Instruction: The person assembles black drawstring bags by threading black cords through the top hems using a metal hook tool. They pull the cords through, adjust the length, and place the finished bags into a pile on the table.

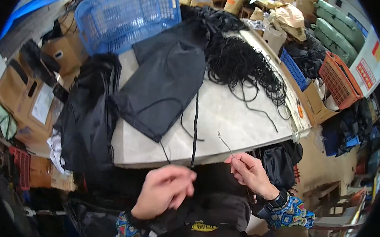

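Observation:
My right hand [251,173] pinches a thin metal threading hook [225,141] between thumb and fingers; its small bent tip points up and to the left, over the table's front edge. My left hand [167,189] is curled and smeared by motion, just below that edge. Two black cords [195,132] hang from a black drawstring bag [165,88] down toward the left hand; whether its fingers grip them is not visible. The bag lies flat on the pale table [225,116]. A tangled heap of black cords [242,65] spreads at the back right of the tabletop.
More black bags [91,111] hang over the table's left side. A blue plastic basket [128,17] stands at the back left. Cardboard boxes [24,96] are stacked left. An orange cutter [300,109] lies on the right edge; an orange basket [340,80] stands beyond.

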{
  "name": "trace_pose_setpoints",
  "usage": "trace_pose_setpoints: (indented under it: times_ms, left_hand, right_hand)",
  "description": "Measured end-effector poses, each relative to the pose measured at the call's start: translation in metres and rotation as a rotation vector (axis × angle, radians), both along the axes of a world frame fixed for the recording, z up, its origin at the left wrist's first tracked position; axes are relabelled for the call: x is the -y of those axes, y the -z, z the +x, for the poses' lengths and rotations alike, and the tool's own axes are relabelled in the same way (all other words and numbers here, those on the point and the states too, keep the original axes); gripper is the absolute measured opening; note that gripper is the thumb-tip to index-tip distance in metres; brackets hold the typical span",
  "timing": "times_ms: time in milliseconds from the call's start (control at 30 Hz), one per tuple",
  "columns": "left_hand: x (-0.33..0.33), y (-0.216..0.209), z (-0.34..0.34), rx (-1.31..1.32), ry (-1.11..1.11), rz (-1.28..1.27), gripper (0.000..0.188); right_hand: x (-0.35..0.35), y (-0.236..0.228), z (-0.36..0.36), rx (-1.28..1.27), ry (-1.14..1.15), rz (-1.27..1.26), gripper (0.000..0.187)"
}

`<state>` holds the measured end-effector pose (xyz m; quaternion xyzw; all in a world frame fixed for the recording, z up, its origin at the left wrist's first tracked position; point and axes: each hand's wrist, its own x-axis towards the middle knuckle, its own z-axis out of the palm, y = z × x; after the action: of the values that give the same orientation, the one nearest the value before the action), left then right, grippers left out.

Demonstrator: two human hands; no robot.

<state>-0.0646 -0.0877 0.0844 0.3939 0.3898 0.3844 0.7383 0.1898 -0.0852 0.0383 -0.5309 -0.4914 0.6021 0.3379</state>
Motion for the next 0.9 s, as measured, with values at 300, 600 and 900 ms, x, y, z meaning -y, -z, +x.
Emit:
trace_pose_setpoints:
  times_ms: [300, 600, 900]
  left_hand:
    - [0.015, 0.078, 0.01, 0.108, -0.314, 0.004, 0.011]
    - [0.009, 0.082, 0.015, 0.122, -0.239, -0.022, 0.011]
    - [0.006, 0.07, 0.008, 0.022, -0.135, -0.016, 0.023]
  right_hand:
    - [0.034, 0.006, -0.031, 0.151, -0.162, 0.186, 0.026]
    - [0.053, 0.021, -0.048, 0.381, -0.084, 0.4, 0.032]
    - [0.052, 0.023, -0.044, 0.448, -0.151, 0.487, 0.037]
